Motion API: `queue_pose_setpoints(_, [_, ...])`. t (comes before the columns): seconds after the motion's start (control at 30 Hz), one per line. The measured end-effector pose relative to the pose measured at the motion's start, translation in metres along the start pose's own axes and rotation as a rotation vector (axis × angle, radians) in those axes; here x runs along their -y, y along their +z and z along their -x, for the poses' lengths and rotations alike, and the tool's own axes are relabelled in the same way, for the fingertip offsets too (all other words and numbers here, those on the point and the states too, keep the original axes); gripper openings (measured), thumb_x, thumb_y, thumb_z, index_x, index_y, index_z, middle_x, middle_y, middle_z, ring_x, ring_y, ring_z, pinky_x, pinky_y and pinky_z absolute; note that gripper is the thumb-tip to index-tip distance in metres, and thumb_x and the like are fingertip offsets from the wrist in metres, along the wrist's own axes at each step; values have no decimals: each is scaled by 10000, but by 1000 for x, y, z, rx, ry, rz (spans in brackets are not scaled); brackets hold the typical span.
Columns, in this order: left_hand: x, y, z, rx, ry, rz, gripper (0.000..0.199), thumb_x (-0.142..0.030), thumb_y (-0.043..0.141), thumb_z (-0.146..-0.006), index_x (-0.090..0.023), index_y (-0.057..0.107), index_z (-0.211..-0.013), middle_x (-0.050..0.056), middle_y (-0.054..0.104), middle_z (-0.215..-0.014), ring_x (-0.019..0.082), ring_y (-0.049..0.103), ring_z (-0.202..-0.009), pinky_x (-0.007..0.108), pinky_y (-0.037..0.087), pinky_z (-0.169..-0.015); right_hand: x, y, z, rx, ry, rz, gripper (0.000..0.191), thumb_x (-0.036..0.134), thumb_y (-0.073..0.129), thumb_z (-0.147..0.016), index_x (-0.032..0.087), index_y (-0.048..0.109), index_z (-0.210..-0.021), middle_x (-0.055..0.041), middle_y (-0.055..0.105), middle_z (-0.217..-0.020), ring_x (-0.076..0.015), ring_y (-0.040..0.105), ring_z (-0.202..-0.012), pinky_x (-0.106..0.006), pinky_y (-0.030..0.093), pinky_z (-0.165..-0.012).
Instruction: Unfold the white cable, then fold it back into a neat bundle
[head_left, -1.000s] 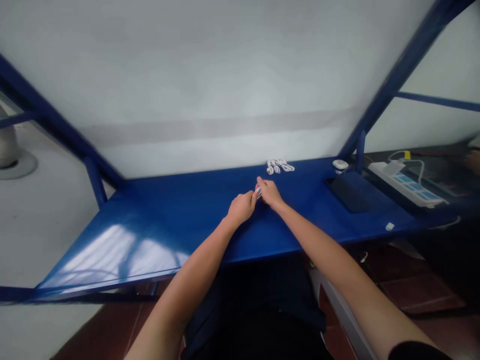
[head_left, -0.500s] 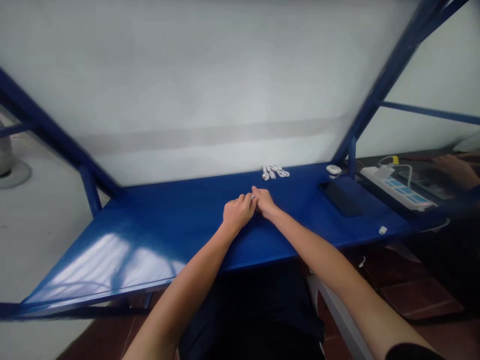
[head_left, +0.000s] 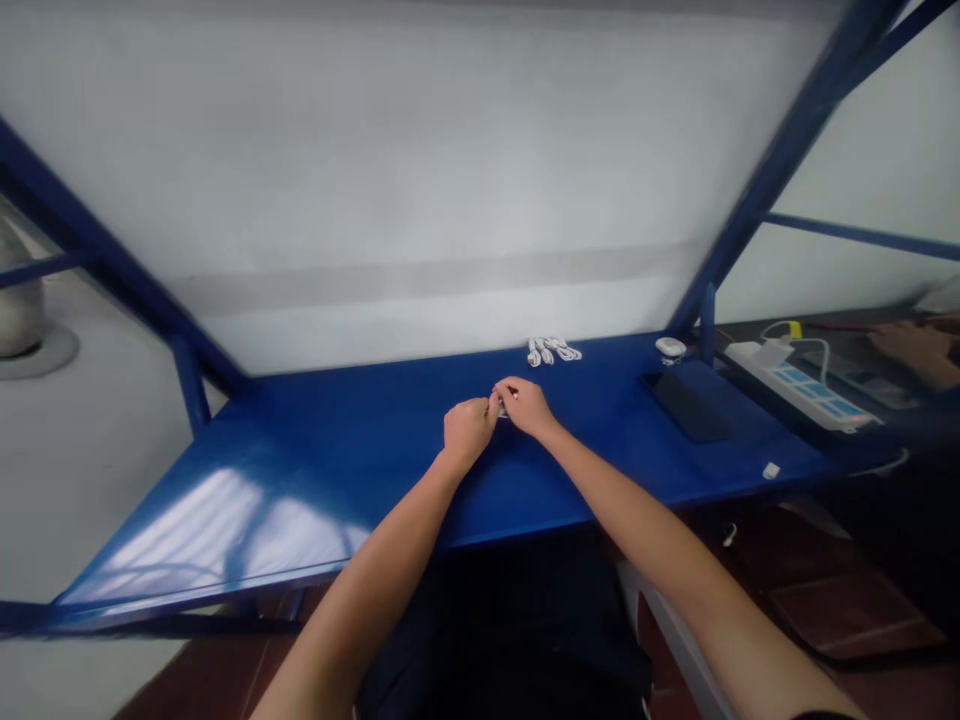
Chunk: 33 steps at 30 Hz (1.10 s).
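Above the blue table (head_left: pixel 360 430), my left hand (head_left: pixel 469 428) and my right hand (head_left: pixel 526 405) meet fingertip to fingertip. Both are closed. Between them shows a bit of a small white thing (head_left: pixel 503 407), which looks like a bundled cable; the fingers hide most of it. Just behind my hands, near the table's back edge, several white cables (head_left: pixel 553 350) lie coiled in small bundles side by side.
To the right lie a dark phone (head_left: pixel 690 408), a white rounded case (head_left: pixel 670 347) and a small white piece (head_left: pixel 771 470) near the front edge. Beyond the blue frame post (head_left: pixel 706 325), a power strip (head_left: pixel 806 385) lies near another person's hand (head_left: pixel 915 350).
My right hand's fingers have curled over and shifted slightly left, and more of the white thing shows between my hands. The camera view has moved a little.
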<state>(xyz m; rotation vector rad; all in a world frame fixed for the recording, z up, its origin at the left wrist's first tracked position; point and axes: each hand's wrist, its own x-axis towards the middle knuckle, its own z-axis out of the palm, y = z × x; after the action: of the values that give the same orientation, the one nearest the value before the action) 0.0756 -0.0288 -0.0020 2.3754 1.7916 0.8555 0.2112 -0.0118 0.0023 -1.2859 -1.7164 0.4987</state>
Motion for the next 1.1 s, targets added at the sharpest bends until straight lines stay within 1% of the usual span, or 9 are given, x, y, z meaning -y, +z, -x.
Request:
queue_pose_setpoints(0.07, [0, -1, 1, 33, 11, -23, 527, -416, 346, -982, -173, 692, -667, 118, 696, -730, 196, 637, -699, 266, 302, -578, -2, -4, 1, 68, -76, 70, 237, 179, 473, -879, 188, 685, -771, -47, 720, -844, -164, 622, -796, -256, 418, -755])
queue_pose_setpoints(0.2, [-3, -3, 1, 116, -14, -76, 520, -429, 308, -992, -178, 703, -765, 126, 707, -797, 223, 658, -747, 270, 352, -615, -8, -6, 2, 205, -67, 240, 434, 301, 404, -961, 188, 653, -624, -47, 693, -663, -164, 593, -626, -257, 358, -623])
queue_pose_setpoints(0.3, [-2, -2, -1, 181, -52, -25, 488, -434, 302, -991, -178, 693, -852, 134, 705, -818, 234, 658, -746, 282, 370, -634, -12, -1, 0, 158, -13, 380, 486, 354, 376, -988, 185, 656, -630, -78, 707, -685, -175, 603, -630, -266, 322, -603])
queue_pose_setpoints(0.37, [2, 2, -3, 201, -77, 77, 482, -428, 307, -986, -177, 682, -818, 126, 700, -797, 227, 645, -725, 282, 357, -619, -13, 3, -1, 129, 5, 453, 471, 345, 376, -994, 182, 663, -657, -91, 714, -717, -181, 616, -653, -267, 317, -612])
queue_pose_setpoints(0.53, [10, 7, -11, 73, -145, 421, 524, -416, 318, -965, -167, 556, -570, 52, 604, -589, 150, 519, -558, 267, 294, -550, -4, 8, 6, 69, -69, 501, 435, 320, 357, -1002, 173, 669, -737, -97, 711, -770, -185, 626, -707, -265, 336, -651])
queue_pose_setpoints(0.63, [10, 6, -11, -60, -195, 519, 464, -381, 352, -946, -171, 502, -560, 18, 555, -553, 121, 454, -528, 257, 281, -534, 4, 12, 14, 26, -123, 487, 363, 353, 404, -982, 187, 691, -835, -87, 721, -856, -188, 632, -782, -256, 353, -661])
queue_pose_setpoints(0.73, [9, 5, -10, -127, -199, 509, 408, -351, 377, -937, -176, 495, -588, 9, 554, -574, 117, 445, -540, 254, 292, -551, 7, 15, 17, 9, -118, 524, 381, 368, 408, -978, 186, 705, -824, -98, 724, -865, -197, 636, -808, -256, 355, -647])
queue_pose_setpoints(0.9, [7, 6, -7, -68, -178, 479, 425, -366, 360, -942, -180, 490, -583, 16, 561, -585, 124, 464, -558, 252, 293, -563, 2, 14, 10, 46, -21, 568, 505, 352, 350, -1000, 164, 711, -700, -133, 726, -756, -202, 651, -691, -274, 346, -617])
queue_pose_setpoints(1.1, [5, -1, -3, -52, -56, 323, 423, -403, 385, -947, -184, 593, -650, 35, 625, -639, 138, 531, -601, 252, 313, -603, -7, 9, 3, 147, -27, 404, 551, 311, 347, -996, 186, 686, -580, -119, 717, -666, -213, 656, -639, -287, 351, -620])
